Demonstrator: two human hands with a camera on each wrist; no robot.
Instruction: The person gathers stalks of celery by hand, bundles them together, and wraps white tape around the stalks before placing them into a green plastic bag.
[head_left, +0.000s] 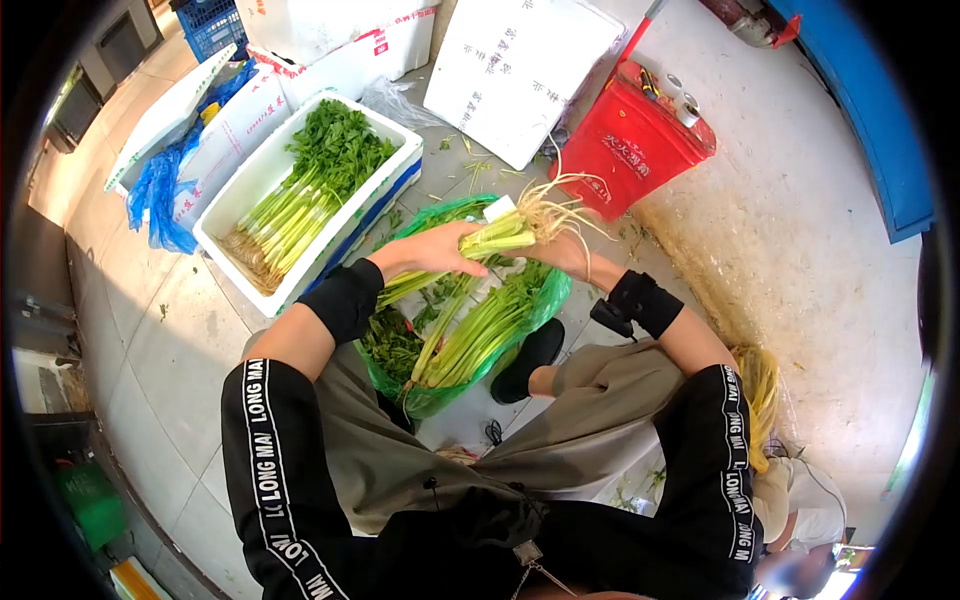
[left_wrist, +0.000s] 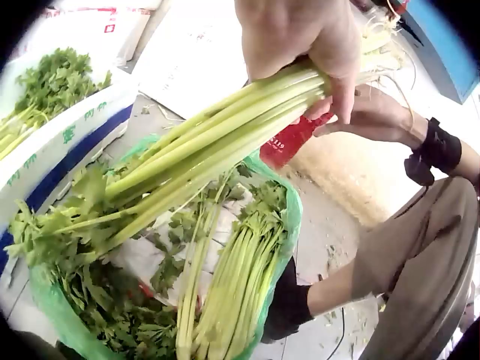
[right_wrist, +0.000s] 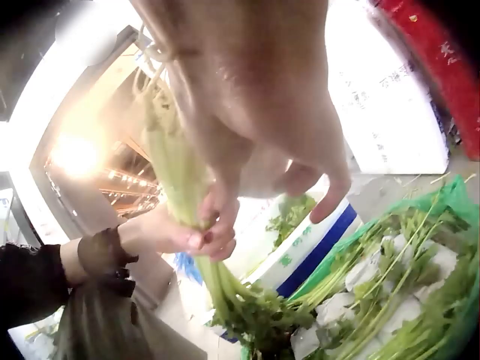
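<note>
While held over the crinkled green plastic bag (head_left: 548, 300), the long pale-green celery bunch (head_left: 497, 236) slants, its stringy roots uppermost.
Its ribbed stalks sit clasped in the left hand (head_left: 432, 250); the right hand (head_left: 565, 252) meets the root end, grip unclear. A white foam box (head_left: 262, 170) of celery stands beside.

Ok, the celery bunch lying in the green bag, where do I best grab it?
I'd take the celery bunch by its pale stalks, near the end that lies toward the person, coming from above with fingers across the stalks. They lie side by side, firm and exposed in the open green bag, while the leafy end looks limp and tangled.
</note>
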